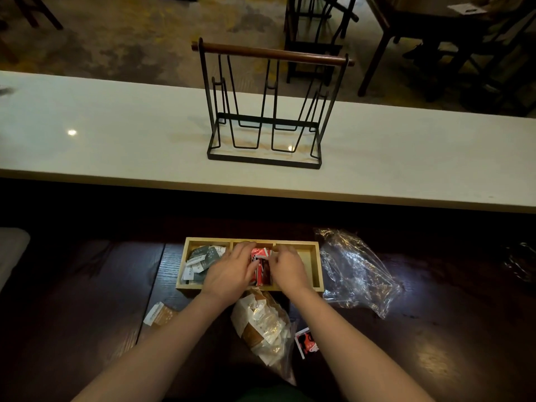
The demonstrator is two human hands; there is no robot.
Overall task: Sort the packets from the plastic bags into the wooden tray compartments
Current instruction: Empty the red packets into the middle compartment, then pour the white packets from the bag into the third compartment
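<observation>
view: single head camera, wide-angle | position: above the dark desk (87, 300), close over it | facing: forward and down | lower frame: both forearms entered from the bottom edge | upper frame: pale counter (101, 146), floor and chairs beyond | shared views: none, one camera only

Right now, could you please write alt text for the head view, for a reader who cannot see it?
Both hands, left hand and right hand, arrange red packets in the middle compartment of a wooden tray. Grey-and-white packets fill its left compartment; a bag of packets lies nearer.
</observation>
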